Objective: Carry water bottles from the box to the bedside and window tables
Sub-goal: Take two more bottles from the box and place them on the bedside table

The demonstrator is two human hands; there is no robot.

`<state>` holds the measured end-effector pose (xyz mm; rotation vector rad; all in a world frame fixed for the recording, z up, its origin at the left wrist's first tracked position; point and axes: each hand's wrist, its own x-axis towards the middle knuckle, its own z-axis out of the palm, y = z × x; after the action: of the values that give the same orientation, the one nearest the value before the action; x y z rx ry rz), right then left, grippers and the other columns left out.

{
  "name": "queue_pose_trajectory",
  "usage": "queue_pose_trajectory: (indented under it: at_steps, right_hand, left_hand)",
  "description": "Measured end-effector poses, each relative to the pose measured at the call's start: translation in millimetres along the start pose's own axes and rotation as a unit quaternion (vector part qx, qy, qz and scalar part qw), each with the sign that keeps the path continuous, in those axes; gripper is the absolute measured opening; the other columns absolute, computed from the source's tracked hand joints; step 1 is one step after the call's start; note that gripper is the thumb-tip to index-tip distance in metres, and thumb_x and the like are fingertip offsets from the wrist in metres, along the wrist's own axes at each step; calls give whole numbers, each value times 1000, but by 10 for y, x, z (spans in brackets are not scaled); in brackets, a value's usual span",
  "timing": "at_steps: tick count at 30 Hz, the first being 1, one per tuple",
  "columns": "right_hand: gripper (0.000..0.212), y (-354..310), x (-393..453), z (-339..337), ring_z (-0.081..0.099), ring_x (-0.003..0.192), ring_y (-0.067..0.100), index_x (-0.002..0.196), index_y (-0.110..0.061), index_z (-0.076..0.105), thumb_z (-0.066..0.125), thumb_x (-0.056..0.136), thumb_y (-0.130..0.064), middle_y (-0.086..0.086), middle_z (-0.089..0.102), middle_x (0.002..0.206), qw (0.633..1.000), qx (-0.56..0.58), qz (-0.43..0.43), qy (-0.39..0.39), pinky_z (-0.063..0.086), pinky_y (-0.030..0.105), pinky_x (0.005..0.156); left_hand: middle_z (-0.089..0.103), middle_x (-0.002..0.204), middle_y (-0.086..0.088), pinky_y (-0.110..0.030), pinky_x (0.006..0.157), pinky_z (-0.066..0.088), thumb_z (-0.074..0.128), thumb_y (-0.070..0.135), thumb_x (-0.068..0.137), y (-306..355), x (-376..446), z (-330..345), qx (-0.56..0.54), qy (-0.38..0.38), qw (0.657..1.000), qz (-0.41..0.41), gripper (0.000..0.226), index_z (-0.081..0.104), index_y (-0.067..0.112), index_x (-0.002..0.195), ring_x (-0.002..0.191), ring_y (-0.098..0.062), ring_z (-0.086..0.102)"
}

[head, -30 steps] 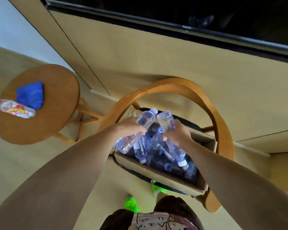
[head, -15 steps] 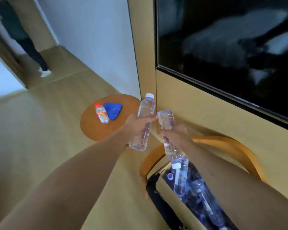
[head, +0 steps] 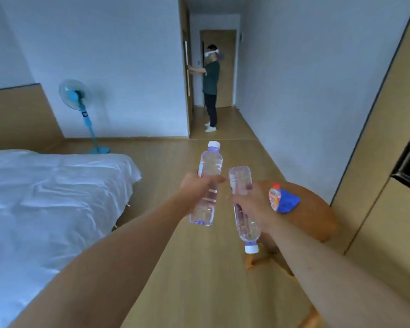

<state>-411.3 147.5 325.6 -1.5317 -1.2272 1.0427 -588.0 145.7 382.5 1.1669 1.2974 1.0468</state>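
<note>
My left hand (head: pixel 197 189) grips a clear water bottle (head: pixel 210 162) upright around its middle, white cap on top. My right hand (head: pixel 251 204) grips a second clear water bottle (head: pixel 240 177) upside down, its white cap pointing at the floor. Both bottles hang in the air over the wooden floor, close side by side. The box of bottles is out of view.
A round wooden table (head: pixel 310 209) at the right holds a red-capped bottle (head: pixel 274 197) and a blue cloth (head: pixel 288 202). A white bed (head: pixel 45 197) fills the left. A blue standing fan (head: pixel 77 98) stands by the far wall. A person (head: pixel 211 88) stands in the hallway doorway.
Both hands lifted a bottle each out of the box, and the view swung from the box and chair to the room with the bed and hallway.
</note>
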Motion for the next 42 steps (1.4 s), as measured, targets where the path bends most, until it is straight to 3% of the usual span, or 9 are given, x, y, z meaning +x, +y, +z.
queue_pose_trajectory:
  at_steps: [5,9,12,15,18,23,29,34,42]
  right_hand:
    - [50,-461,-260,1362,68,75,19,93,-31,52,81,53,-37,2,69,97,994,-17,-34,-107,54,31,63]
    - [60,-697,-468,2438,70,69,12,104,-28,58,88,53,-37,-1,71,94,979,-39,-54,-195,52,26,56]
    - [63,-829,-631,3258,67,52,4,112,-23,58,87,56,-33,1,71,90,958,-45,-66,-276,48,19,42]
    - [63,-964,-846,4059,72,62,8,113,-26,55,86,59,-35,2,72,91,927,-58,-78,-362,53,26,53]
    - [62,-1092,-1048,4868,75,73,17,111,-27,56,86,57,-35,5,73,94,901,-63,-90,-419,58,31,57]
    - [62,-1330,-1230,6324,73,68,23,112,-20,58,87,57,-24,14,74,93,860,-48,-80,-502,63,36,59]
    - [55,-1714,-1600,7846,74,78,23,110,-19,59,88,63,-24,10,71,102,807,-60,-96,-580,60,32,56]
    - [53,-1963,-2151,8798,73,78,25,110,-17,60,87,66,-22,11,70,102,752,-75,-113,-645,56,27,50]
    - [54,-2142,-3130,10352,73,81,22,113,-21,56,86,69,-27,4,68,104,704,-103,-152,-686,57,26,51]
  left_hand:
    - [67,84,-8,-34,54,57,89,24,71,-133,-426,-1397,-25,138,990,-15,47,60,11,107,64,-25,65]
    - [67,78,-8,-31,49,58,85,20,76,-374,-810,-2381,-55,241,969,-24,36,59,11,99,52,-19,65]
    - [70,81,-10,-33,53,58,87,24,74,-600,-1140,-3065,-70,316,945,-48,46,60,7,107,60,-24,67]
    - [70,86,-11,-34,57,57,88,29,73,-822,-1430,-3726,-82,381,919,-64,56,59,3,114,64,-27,67]
    - [68,75,-7,-33,54,56,89,26,72,-992,-1627,-4408,-98,440,890,-66,48,59,6,103,54,-22,65]
    - [68,80,-9,-41,60,63,89,23,71,-1155,-1847,-5588,-97,534,837,-71,47,59,12,105,61,-24,65]
    - [69,92,-13,-50,70,65,87,22,71,-1240,-2275,-6788,-98,624,768,-109,45,61,13,107,73,-28,68]
    - [72,99,-13,-37,57,62,87,27,72,-1324,-2715,-7572,-114,682,714,-113,45,60,17,107,80,-27,74]
    - [72,99,-12,-37,57,62,89,29,67,-1741,-3421,-9059,-125,717,678,-104,52,62,16,109,81,-27,75]
